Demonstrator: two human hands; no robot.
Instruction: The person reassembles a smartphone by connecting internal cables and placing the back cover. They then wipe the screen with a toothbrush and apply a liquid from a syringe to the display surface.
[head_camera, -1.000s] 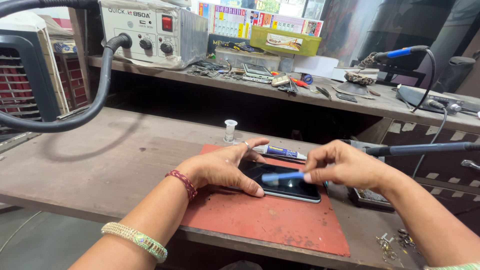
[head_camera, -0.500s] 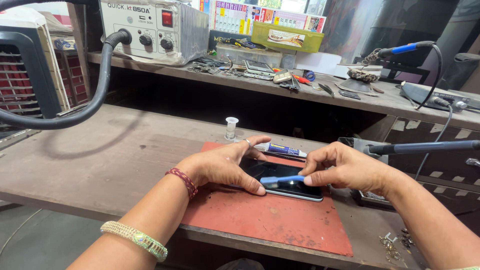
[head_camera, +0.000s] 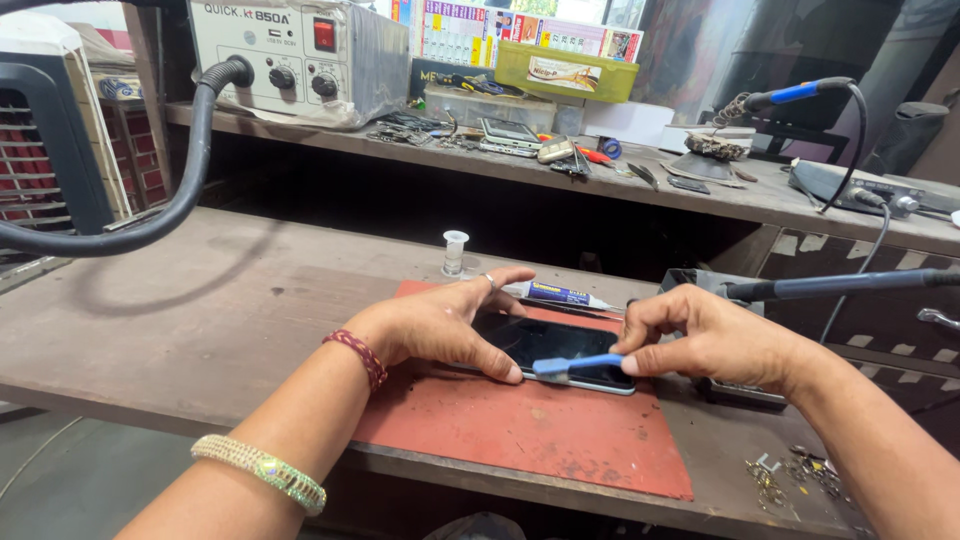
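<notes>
Smartphone (head_camera: 560, 352) flat on red mat (head_camera: 540, 430), pinned under spread left hand (head_camera: 445, 325); blue pry tool (head_camera: 578, 365) pinched in right hand (head_camera: 705, 335) at near edge. Probably thin, slick, fragile glass; best held by edges.

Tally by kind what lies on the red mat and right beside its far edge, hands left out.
Phone, dark screen up, pressed by the left hand: 1
Blue pry tool, held by the right hand at the phone's near edge: 1
Glue tube, lying at the far edge of the red mat: 1
Small clear bottle, upright on the bench behind the mat: 1
Total: 4
</notes>
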